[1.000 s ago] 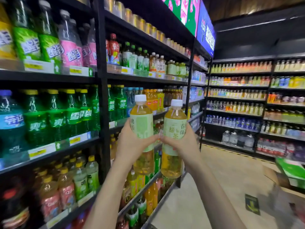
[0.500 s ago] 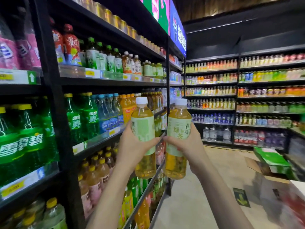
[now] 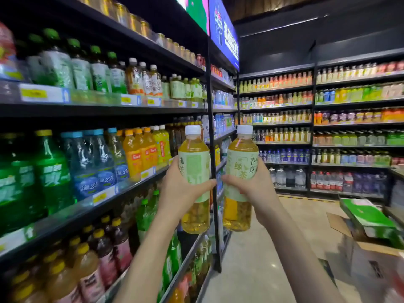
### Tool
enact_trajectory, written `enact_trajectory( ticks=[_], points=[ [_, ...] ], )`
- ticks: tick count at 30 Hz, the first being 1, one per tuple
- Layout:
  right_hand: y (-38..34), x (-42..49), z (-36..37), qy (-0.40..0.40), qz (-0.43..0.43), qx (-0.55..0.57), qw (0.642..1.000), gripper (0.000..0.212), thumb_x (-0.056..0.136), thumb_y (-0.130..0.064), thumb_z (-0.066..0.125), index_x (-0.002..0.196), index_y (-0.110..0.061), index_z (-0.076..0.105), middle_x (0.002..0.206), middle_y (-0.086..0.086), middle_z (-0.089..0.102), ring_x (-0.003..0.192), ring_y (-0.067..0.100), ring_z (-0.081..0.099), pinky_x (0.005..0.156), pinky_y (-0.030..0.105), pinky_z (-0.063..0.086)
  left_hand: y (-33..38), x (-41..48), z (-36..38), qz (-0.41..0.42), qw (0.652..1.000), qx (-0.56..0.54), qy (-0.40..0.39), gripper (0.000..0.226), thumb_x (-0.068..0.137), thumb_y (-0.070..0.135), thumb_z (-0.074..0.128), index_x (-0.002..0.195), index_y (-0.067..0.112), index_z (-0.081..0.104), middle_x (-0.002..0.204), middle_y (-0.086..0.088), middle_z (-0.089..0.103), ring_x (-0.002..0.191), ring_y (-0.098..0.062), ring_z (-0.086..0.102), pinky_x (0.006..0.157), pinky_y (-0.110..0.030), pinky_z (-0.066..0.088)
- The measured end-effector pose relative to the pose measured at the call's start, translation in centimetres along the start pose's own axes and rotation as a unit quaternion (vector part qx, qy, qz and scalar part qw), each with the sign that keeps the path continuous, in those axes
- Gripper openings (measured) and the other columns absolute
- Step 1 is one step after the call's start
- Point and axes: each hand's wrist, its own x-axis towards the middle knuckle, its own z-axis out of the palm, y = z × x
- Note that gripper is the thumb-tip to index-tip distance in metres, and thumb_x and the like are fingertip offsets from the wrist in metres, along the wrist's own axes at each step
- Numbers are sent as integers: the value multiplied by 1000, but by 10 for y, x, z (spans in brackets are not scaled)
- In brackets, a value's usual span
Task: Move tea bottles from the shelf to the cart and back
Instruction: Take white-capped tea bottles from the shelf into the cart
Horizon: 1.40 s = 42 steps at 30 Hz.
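Note:
I hold two tea bottles upright in front of me, side by side and a little apart. My left hand (image 3: 178,189) grips the left tea bottle (image 3: 193,169) round its pale green label. My right hand (image 3: 255,189) grips the right tea bottle (image 3: 241,169) the same way. Both bottles have white caps and amber tea inside. They hang in the air beside the black drinks shelf (image 3: 135,182) on my left, near its upright post (image 3: 213,171). No cart shows clearly in view.
The left shelf is packed with green soda, water, orange drinks and more tea bottles (image 3: 183,88) on an upper level. Another full shelf wall (image 3: 314,127) closes the aisle ahead. Cardboard boxes (image 3: 367,254) and a green carton (image 3: 367,215) sit at the right on the floor.
The view has moved forward along the shelf, which now slides past on my left. Both hands keep the same grip on the bottles, held slightly further apart.

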Motion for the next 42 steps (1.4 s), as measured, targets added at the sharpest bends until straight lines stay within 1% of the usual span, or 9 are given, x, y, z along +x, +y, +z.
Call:
enact_trajectory(
  ticks=[5, 10, 15, 19, 24, 29, 37, 40, 42],
  points=[
    [19, 60, -33, -29, -8, -2, 1000, 59, 70, -5, 87, 117, -19, 55, 101, 3, 71, 85, 13, 71, 64, 22, 56, -2, 46, 51, -4, 1000, 8, 22, 63, 59, 29, 96, 105, 40, 53, 101, 14, 69, 91, -3, 68, 84, -42, 60],
    [43, 111, -57, -42, -9, 7, 999, 62, 69, -6, 87, 119, -21, 53, 102, 2, 70, 87, 13, 71, 64, 22, 55, -10, 84, 92, -1, 999, 26, 33, 61, 61, 29, 95, 104, 40, 53, 99, 16, 67, 86, 4, 66, 80, -37, 61],
    [63, 157, -64, -57, -3, 4, 998, 59, 71, -10, 88, 116, -22, 53, 100, -1, 69, 82, 5, 69, 61, 18, 54, -27, 119, 118, -4, 998, 37, 46, 66, 60, 30, 95, 111, 36, 54, 102, 14, 68, 92, -4, 67, 83, -40, 60],
    [80, 198, -62, -67, -9, 8, 998, 55, 70, -9, 87, 113, -21, 54, 99, 1, 69, 77, 5, 69, 59, 17, 52, -47, 154, 134, -3, 997, 51, 56, 65, 60, 32, 95, 110, 35, 55, 99, 14, 68, 89, -1, 67, 81, -39, 60],
    [100, 253, -52, -82, -19, 9, 996, 55, 70, -9, 87, 111, -23, 53, 98, -2, 68, 84, 8, 69, 62, 18, 53, -73, 205, 153, 2, 996, 48, 70, 60, 61, 30, 94, 101, 42, 52, 98, 17, 67, 88, 3, 65, 80, -37, 60],
    [119, 315, -37, -97, -32, 17, 995, 58, 70, -8, 87, 117, -21, 55, 104, 1, 70, 85, 7, 70, 62, 16, 52, -101, 268, 165, 14, 996, 45, 79, 64, 60, 28, 95, 109, 38, 55, 102, 14, 69, 94, -5, 67, 83, -42, 60],
    [159, 413, -4, -107, -49, 25, 993, 64, 63, -18, 91, 116, -25, 56, 105, 0, 70, 93, 14, 71, 75, 33, 60, -145, 361, 177, 38, 993, 59, 98, 65, 59, 28, 95, 111, 33, 56, 100, 14, 68, 93, -4, 67, 78, -34, 58],
    [174, 440, 7, -115, -46, 39, 992, 58, 66, -13, 90, 111, -23, 55, 102, 2, 70, 88, 14, 71, 65, 25, 56, -158, 387, 181, 43, 991, 72, 109, 66, 58, 30, 95, 112, 31, 56, 99, 16, 67, 92, -2, 65, 73, -26, 55],
    [184, 456, 14, -124, -43, 44, 990, 56, 67, -13, 89, 110, -23, 55, 101, 1, 70, 85, 11, 71, 61, 18, 52, -166, 401, 184, 41, 989, 80, 115, 65, 57, 32, 94, 110, 33, 55, 100, 15, 67, 92, -3, 65, 74, -28, 54]
  ],
)
